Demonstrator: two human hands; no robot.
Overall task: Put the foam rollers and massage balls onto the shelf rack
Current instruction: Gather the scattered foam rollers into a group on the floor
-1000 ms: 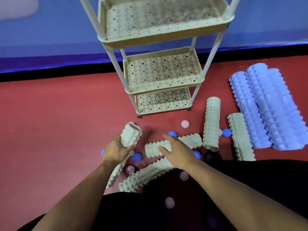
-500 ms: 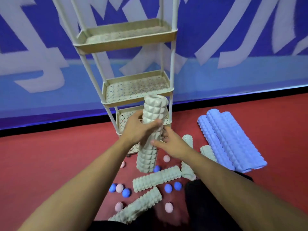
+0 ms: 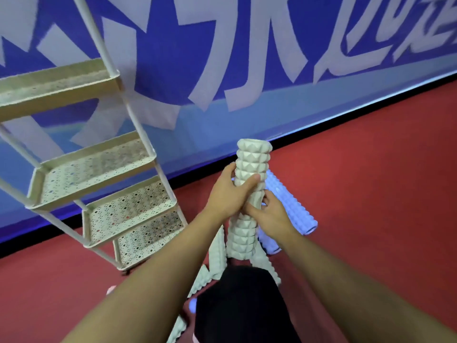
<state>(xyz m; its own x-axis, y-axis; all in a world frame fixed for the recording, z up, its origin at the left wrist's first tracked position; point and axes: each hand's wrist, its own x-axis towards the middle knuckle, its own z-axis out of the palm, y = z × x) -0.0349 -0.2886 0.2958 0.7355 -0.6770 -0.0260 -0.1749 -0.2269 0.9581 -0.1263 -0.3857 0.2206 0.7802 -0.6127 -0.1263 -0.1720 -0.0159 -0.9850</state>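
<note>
A cream foam roller (image 3: 249,169) stands upright in the air at the middle of the view. My left hand (image 3: 228,194) grips its upper half, thumb across the front. My right hand (image 3: 268,214) holds it lower down from the right. The cream shelf rack (image 3: 99,169) with perforated trays stands to the left, its trays bare. More cream rollers (image 3: 217,253) lie on the floor under my hands. Blue rollers (image 3: 289,209) lie behind my right hand. A blue massage ball (image 3: 192,305) shows by my knee.
The floor is red (image 3: 371,194). A blue wall with pale lettering (image 3: 247,58) runs behind the rack, with a black strip at its foot. My dark-clad leg (image 3: 242,305) fills the lower middle and hides part of the floor items. A pink ball (image 3: 111,290) peeks beside my left forearm.
The view has swung right, so the rack now sits at the left. Both hands have kept hold of the upright cream roller and carried it a little higher and rightward.
</note>
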